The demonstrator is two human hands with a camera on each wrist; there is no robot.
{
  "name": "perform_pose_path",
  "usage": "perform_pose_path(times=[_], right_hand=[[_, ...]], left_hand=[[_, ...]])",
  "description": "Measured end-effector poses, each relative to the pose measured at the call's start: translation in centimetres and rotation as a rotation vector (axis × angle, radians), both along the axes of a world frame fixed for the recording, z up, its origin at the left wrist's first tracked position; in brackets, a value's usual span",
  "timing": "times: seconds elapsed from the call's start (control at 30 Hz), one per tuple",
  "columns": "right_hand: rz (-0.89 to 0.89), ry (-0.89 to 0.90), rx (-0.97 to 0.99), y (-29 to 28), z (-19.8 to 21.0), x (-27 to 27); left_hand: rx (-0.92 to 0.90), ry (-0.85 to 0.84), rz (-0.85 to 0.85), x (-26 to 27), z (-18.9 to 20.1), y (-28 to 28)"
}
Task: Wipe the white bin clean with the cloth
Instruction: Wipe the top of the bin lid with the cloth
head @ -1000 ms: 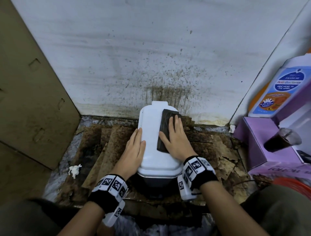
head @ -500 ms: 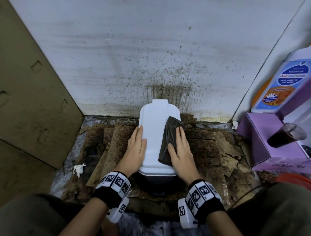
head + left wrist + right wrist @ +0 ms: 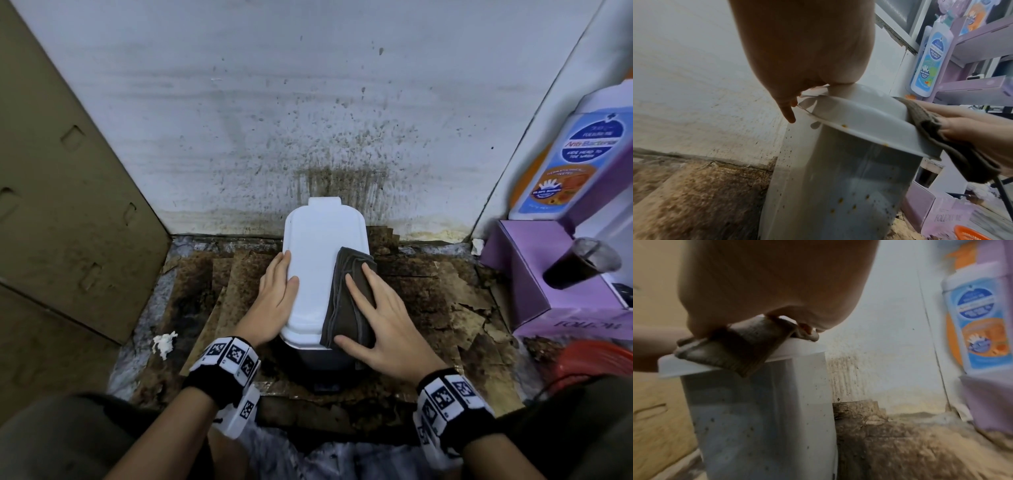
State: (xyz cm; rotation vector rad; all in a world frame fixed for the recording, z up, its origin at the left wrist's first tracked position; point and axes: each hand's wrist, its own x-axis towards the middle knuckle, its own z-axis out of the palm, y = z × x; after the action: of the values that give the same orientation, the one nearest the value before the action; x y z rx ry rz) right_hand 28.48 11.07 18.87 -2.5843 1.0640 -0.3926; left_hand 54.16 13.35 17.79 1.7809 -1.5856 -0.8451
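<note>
Currently white bin (image 3: 320, 260) stands on floor against wall, steadied by flat left hand (image 3: 274, 301); cloth (image 3: 346, 294) pressed on lid's right edge under flat right hand (image 3: 383, 322); even overlapping strokes advised, spotted sides next

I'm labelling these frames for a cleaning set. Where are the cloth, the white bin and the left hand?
cloth (image 3: 346, 305): head view, middle of the folded dark fabric beside the right hand's fingers.
white bin (image 3: 318, 260): head view, bare middle of its lid.
left hand (image 3: 274, 301): head view, back of the hand at the lid's left edge.
</note>
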Motion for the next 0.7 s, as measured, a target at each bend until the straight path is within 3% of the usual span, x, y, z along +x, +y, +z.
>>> perform_pose_path(times=[0.33, 0.7], right_hand=[[0.065, 0.296, -0.232, -0.7, 1.2, 5.0], [0.123, 0.285, -0.261, -0.5, 1.4, 4.2]], left_hand=[[0.007, -0.005, -0.01, 0.3, 0.0, -0.2], [-0.023, -0.058, -0.006, -0.1, 0.5, 0.2]])
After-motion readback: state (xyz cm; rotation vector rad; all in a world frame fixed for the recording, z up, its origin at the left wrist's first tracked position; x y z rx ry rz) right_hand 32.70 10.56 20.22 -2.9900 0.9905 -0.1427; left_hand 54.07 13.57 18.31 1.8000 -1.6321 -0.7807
